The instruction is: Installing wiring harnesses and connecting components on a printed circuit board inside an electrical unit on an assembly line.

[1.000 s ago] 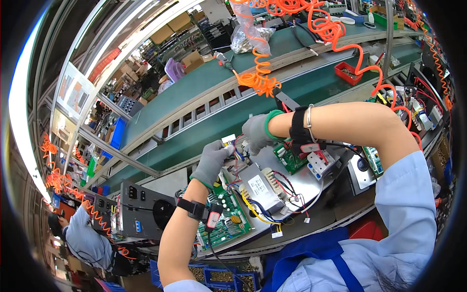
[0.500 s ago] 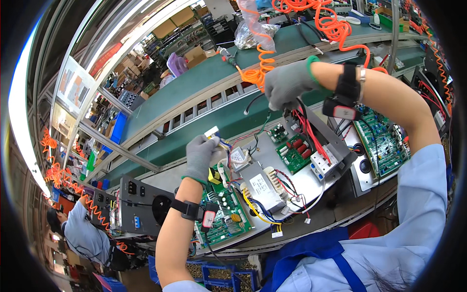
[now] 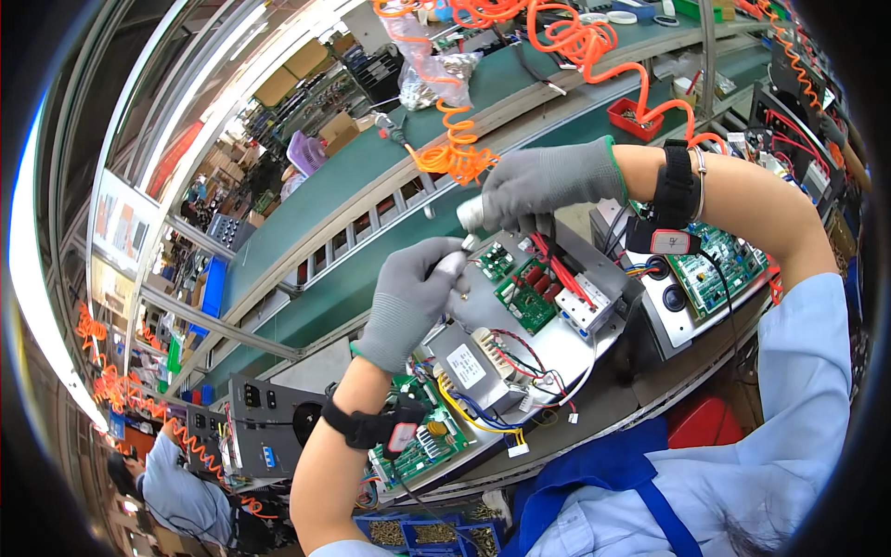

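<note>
An open metal chassis (image 3: 566, 348) lies in front of me, holding a transformer (image 3: 469, 362), green circuit boards (image 3: 524, 299) and red and black wires. My left hand (image 3: 408, 302), in a grey glove, pinches a small white part (image 3: 455, 265) at the chassis's far left corner. My right hand (image 3: 548, 181), also gloved, hovers just above that corner. It grips a cylindrical power screwdriver (image 3: 471, 215) with its silver end pointing toward the left fingertips. Both wrists wear black straps.
A second unit with a green board (image 3: 710, 278) sits to the right, and a black front panel (image 3: 269, 418) to the left. Behind run a green conveyor (image 3: 371, 158), orange coiled hoses (image 3: 455, 153) and a red bin (image 3: 636, 116). Another person (image 3: 176, 483) works lower left.
My right hand rose from the chassis to the orange coiled hose, then came back down holding the screwdriver. My left hand stayed at the chassis's far corner, fingers pinched.
</note>
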A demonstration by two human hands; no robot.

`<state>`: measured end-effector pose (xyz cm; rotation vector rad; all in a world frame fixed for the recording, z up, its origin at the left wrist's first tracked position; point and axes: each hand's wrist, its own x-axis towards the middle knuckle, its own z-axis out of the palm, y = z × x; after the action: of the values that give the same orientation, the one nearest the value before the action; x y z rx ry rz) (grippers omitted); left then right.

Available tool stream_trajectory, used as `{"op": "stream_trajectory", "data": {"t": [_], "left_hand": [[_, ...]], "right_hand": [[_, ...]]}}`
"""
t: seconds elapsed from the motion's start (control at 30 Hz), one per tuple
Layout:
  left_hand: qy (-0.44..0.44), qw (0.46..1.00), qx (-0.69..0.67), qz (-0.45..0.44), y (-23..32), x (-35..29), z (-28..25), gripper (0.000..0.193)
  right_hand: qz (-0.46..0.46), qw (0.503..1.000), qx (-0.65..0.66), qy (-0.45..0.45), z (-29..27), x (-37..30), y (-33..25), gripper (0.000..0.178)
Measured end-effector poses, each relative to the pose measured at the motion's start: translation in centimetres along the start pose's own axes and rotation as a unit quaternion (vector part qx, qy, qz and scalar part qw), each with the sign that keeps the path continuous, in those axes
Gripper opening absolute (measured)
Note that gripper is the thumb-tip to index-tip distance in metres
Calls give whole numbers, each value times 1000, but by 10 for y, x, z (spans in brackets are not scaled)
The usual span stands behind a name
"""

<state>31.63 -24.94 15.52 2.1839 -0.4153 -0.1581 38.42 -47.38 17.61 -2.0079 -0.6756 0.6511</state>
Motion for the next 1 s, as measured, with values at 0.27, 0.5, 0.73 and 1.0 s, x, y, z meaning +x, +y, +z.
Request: {"op": "stream_trajectory", "data": {"t": [0.27, 0.5, 0.73, 1.0], "left_hand": [[-188, 956, -104, -202, -18, 28, 21, 26], [-178, 960, -20, -215, -35, 50, 28, 25], [-210, 907, 210, -298, -57, 49, 45, 14], [-216, 909, 203, -292, -63, 55, 50, 16]], "right_hand": [[-12, 994, 56, 89, 15, -23, 39, 37], [-205, 960, -52, 181, 35, -24, 76, 28], [-260, 942, -65, 203, 44, -23, 83, 18], [-302, 922, -63, 233, 47, -20, 89, 15]]}}
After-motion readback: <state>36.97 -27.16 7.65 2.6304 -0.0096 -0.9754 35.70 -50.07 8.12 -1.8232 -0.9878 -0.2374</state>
